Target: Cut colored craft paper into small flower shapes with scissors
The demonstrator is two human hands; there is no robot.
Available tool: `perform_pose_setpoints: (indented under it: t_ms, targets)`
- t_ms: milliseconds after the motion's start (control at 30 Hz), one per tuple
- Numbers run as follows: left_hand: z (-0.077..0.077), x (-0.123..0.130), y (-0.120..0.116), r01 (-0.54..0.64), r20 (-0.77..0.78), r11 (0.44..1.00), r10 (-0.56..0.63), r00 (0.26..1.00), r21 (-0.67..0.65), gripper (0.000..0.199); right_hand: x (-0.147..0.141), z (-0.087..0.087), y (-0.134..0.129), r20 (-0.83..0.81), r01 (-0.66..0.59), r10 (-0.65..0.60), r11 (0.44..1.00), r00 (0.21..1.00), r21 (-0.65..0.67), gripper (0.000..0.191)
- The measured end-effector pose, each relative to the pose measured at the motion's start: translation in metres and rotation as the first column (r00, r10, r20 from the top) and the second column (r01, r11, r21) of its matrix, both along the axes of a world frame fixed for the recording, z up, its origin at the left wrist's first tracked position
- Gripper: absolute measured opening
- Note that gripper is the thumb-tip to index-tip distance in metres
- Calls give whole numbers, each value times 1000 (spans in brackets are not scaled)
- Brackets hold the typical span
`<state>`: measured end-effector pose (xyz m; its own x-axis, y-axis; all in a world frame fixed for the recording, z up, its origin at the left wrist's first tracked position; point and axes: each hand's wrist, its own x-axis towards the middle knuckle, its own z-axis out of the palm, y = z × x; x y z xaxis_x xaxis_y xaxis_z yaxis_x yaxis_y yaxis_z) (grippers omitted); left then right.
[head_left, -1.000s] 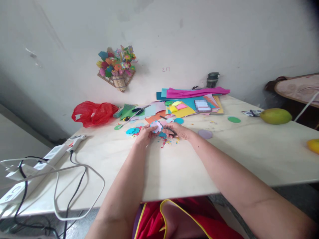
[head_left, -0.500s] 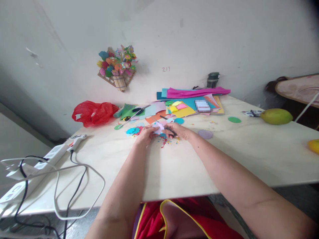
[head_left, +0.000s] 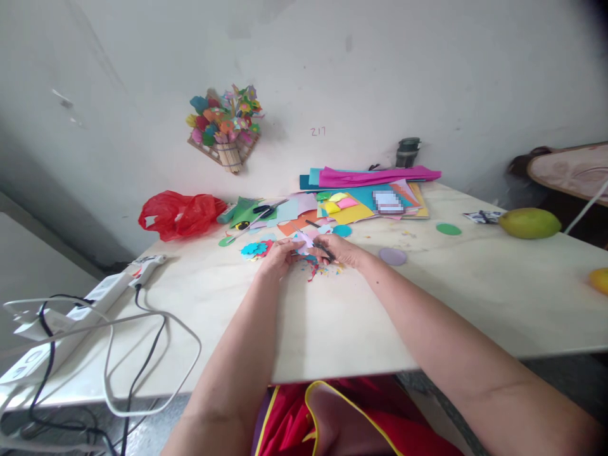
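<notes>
Between my two hands is a small piece of lilac paper (head_left: pixel 304 241). My left hand (head_left: pixel 281 254) pinches its left side. My right hand (head_left: pixel 339 249) is closed round a pair of dark-handled scissors (head_left: pixel 327 252), whose blades meet the paper; how far they are parted is too small to tell. Below the hands lie tiny coloured paper scraps (head_left: pixel 323 271). Blue scalloped paper cutouts (head_left: pixel 254 251) are stacked just left of my left hand. A blue paper circle (head_left: pixel 342 230) lies beyond my right hand, and a lilac circle (head_left: pixel 392 256) to its right.
Coloured paper sheets (head_left: pixel 361 209) and a second pair of scissors (head_left: pixel 264 210) lie at the back. A red plastic bag (head_left: pixel 180 215) is back left. A power strip (head_left: pixel 71 329) with tangled cables takes up the left edge. Mangoes (head_left: pixel 529 223) and a green circle (head_left: pixel 448 229) lie right.
The lilac paper and the scissors have shifted slightly between my hands. Both hands keep their hold, and the whole view has moved a little.
</notes>
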<state>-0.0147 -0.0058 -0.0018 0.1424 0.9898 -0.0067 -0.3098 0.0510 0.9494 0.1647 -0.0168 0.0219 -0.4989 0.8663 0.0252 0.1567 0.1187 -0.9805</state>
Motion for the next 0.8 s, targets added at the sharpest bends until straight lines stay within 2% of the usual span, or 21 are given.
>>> perform_pose_setpoints:
  t_ms: [533, 800]
  targets:
    - [-2, -1, 2, -8, 2, 1000, 8, 1000, 4, 18, -2, -1, 2, -8, 10, -10, 1000, 1000, 5, 27]
    - [1, -1, 0, -33, 22, 999, 33, 999, -14, 17, 1, -8, 10, -31, -19, 20, 999, 999, 45, 27]
